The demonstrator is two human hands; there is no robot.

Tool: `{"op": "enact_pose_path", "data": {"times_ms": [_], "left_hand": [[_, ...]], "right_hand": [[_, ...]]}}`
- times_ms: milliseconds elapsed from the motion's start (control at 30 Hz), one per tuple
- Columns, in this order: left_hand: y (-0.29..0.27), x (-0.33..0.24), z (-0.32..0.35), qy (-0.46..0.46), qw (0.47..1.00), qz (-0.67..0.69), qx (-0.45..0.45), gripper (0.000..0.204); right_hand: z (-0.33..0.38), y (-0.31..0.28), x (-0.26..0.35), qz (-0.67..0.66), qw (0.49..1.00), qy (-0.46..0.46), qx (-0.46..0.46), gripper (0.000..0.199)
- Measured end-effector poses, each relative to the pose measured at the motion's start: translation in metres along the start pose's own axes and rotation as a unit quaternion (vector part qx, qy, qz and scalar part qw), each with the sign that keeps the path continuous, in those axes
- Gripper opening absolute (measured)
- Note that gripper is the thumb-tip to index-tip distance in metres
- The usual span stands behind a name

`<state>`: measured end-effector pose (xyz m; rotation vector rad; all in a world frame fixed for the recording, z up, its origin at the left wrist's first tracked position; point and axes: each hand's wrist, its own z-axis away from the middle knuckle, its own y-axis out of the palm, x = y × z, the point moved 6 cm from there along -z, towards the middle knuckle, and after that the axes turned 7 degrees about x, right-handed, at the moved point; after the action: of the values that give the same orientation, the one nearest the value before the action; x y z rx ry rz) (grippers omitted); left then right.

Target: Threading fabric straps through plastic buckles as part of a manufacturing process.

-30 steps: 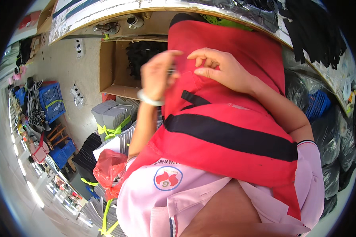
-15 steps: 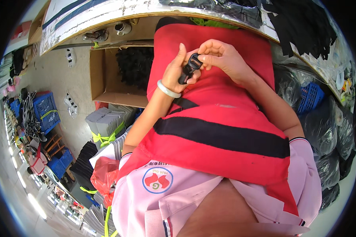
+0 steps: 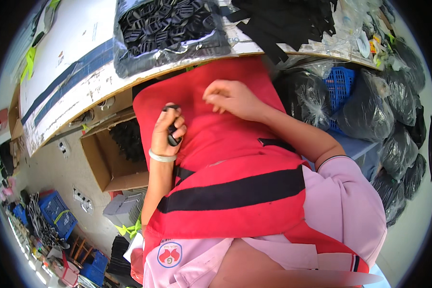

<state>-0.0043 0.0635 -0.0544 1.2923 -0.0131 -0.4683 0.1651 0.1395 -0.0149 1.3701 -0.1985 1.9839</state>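
Some black hardware point(image 3: 173, 139) in left grip point(image 3: 165, 131)

Cannot see the black piece point(image 3: 173, 140) whole within the left hand point(image 3: 163, 135). Cannot trace the far edge of the table point(image 3: 74, 36), cropped.

pink shirt point(image 3: 353, 201), dark-edged sleeve point(image 3: 332, 158) | round blue-ringed badge point(image 3: 170, 253) | red apron point(image 3: 221, 144), black band point(image 3: 233, 190) | pale bangle point(image 3: 162, 157)
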Motion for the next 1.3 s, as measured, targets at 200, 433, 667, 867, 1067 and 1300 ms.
{"op": "enact_pose_path", "data": {"times_ms": [200,433,667,867,1067,1300], "left_hand": [[-0.02,0.012,-0.004,-0.058,0.987,0.062,-0.138,0.021],[-0.012,0.033,-0.012,-0.092,0.982,0.085,-0.139,0.023],[-0.005,0.032,-0.007,-0.09,0.987,-0.095,-0.089,0.022],[0.046,0.006,-0.013,0.024,0.946,-0.309,-0.094,0.023],[0.047,0.004,-0.015,0.076,0.933,-0.345,-0.076,0.022],[0.045,-0.009,-0.012,0.133,0.918,-0.347,-0.141,0.015]], "right_hand": [[0.073,-0.119,0.069,0.493,0.738,-0.128,-0.442,0.024],[0.053,-0.176,0.071,0.539,0.776,-0.128,-0.303,0.026],[0.055,-0.175,0.088,0.346,0.852,-0.15,-0.362,0.02],[0.036,-0.04,0.046,0.084,0.988,-0.065,-0.115,0.016],[0.018,0.005,0.006,0.068,0.997,0.002,-0.027,0.014],[-0.001,-0.006,0.027,0.053,0.99,-0.043,-0.124,0.017]]}}
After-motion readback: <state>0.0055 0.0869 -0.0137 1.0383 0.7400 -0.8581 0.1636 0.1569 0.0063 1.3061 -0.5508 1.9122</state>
